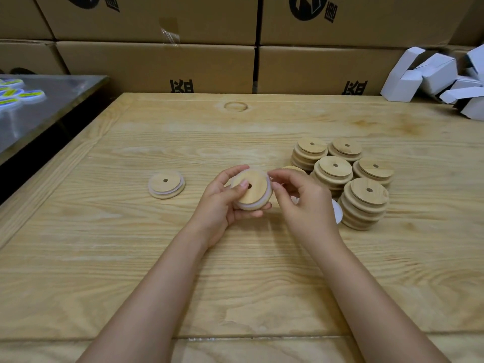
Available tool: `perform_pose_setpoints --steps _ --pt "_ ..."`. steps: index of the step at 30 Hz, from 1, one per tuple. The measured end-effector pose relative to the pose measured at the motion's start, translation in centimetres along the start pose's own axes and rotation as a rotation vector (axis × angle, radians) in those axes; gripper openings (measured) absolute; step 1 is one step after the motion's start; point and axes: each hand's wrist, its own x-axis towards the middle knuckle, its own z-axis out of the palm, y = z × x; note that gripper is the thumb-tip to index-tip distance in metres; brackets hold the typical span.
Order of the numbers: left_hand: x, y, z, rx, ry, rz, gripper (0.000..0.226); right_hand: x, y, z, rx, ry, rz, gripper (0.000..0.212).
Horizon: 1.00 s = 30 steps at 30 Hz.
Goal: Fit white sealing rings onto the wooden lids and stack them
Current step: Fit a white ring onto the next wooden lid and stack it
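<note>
My left hand [220, 205] grips a round wooden lid [255, 191] with a small centre hole, thumb pressed on its top face. A white sealing ring [247, 205] runs round the lid's rim. My right hand [301, 197] pinches the ring at the lid's right edge. On the table to the left lies a lid with a white ring on it [166, 184]. Several stacks of bare wooden lids [364, 203] stand to the right. White rings [337, 210] peek out behind my right hand, mostly hidden.
The wooden table [235, 271] stretches wide around my arms. Cardboard boxes [157, 66] wall off the back. White folded cartons [432, 74] pile at the back right. A metal surface [52, 100] with small yellow-labelled items lies at the left.
</note>
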Motion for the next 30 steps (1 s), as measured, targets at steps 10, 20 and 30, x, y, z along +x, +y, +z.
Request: perform_pose_setpoints --steps 10,20,30 --pt "0.1 0.4 0.0 0.046 0.049 -0.079 0.023 -0.1 0.0 0.2 0.035 -0.053 0.016 0.018" --pt "0.5 0.9 -0.4 0.23 0.378 0.229 0.066 -0.2 0.3 0.3 -0.078 -0.041 -0.007 0.014" --pt "0.5 2.0 -5.5 0.896 1.083 0.432 0.074 -0.4 0.5 0.3 -0.175 -0.038 -0.156 0.012"
